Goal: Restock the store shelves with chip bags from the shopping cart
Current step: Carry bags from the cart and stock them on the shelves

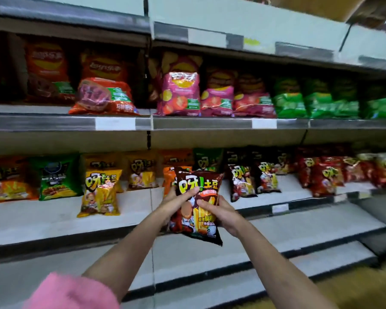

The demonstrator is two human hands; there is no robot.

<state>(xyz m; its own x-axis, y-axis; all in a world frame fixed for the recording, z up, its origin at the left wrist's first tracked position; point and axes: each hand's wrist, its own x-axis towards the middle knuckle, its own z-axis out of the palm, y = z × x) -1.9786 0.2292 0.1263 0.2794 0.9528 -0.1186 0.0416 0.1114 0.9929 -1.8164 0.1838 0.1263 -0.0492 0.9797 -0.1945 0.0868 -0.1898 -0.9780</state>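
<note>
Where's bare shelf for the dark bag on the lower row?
Both hands hold the dark chip bag. Bare shelf lies between the yellow bag and the orange bags; more lies in front of the dark bags. The upper row is crowded.

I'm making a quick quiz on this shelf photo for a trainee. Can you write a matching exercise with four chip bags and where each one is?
Things
1. dark brown bag
2. pink bag
3. yellow bag
4. green bags

Places
A. upper shelf, right end
B. lower shelf, standing forward, left of the hands
C. in the grip of the left hand and the right hand
D. upper shelf, middle

Pairs: 1-C, 2-D, 3-B, 4-A
</note>
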